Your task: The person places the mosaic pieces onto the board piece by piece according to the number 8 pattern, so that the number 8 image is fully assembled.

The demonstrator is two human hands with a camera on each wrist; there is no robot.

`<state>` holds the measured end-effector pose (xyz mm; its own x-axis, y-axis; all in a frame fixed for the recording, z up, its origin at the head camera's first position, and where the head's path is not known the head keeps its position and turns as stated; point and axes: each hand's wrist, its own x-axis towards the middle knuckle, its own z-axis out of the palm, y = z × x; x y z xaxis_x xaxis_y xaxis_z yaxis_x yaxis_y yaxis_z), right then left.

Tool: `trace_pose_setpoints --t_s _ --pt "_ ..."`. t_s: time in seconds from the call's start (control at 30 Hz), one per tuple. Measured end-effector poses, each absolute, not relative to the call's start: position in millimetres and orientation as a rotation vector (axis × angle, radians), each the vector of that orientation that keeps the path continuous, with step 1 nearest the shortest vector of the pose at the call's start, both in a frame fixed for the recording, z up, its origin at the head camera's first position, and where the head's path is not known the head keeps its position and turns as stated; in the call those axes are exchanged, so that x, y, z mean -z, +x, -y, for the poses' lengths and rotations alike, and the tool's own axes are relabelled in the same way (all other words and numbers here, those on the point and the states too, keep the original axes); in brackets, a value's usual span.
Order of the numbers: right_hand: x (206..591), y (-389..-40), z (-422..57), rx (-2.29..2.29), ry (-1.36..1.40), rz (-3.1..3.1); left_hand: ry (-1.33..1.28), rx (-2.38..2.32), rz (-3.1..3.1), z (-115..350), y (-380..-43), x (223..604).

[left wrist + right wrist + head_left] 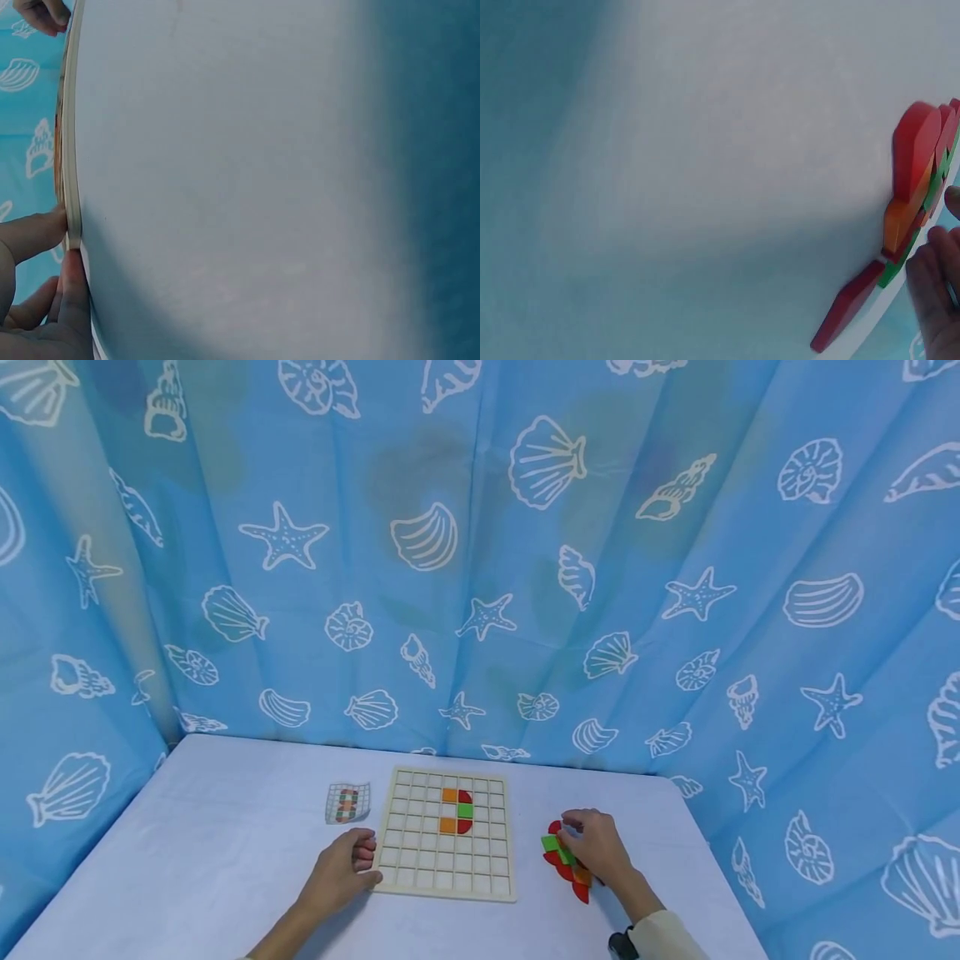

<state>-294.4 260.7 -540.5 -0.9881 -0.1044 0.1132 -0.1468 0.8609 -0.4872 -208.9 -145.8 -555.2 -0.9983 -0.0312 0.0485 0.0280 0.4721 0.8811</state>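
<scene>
A pale grid board (447, 864) lies flat, with two orange squares (447, 825), a green square (465, 810) and two red rounded pieces (465, 797) in its cells. At its lower left corner is my left hand (337, 870); in the left wrist view thumb and finger pinch the board's edge (71, 150). My right hand (597, 843) is over a loose heap of red pieces (564, 872), green pieces (551, 843) and orange pieces (582, 877). In the right wrist view its fingers (930, 285) are extended beside the heap, thumb apart, nothing visible between them.
A small card (348, 802) with a coloured pattern on a grid lies left of the board. White cloth covers the table (247, 810). A blue curtain (480, 568) with shell prints hangs behind and at both sides.
</scene>
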Motion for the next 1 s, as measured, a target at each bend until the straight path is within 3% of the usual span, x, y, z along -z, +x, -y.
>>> trace_pose_setpoints --t_s 0.4,1.0 --pt "544.5 -297.8 -239.5 -0.788 0.114 2.965 -0.026 1.603 2.637 143.7 -206.8 555.6" --pt "551.6 -303.6 -230.5 -0.791 0.296 2.942 -0.021 1.586 2.653 145.6 -209.0 556.7"
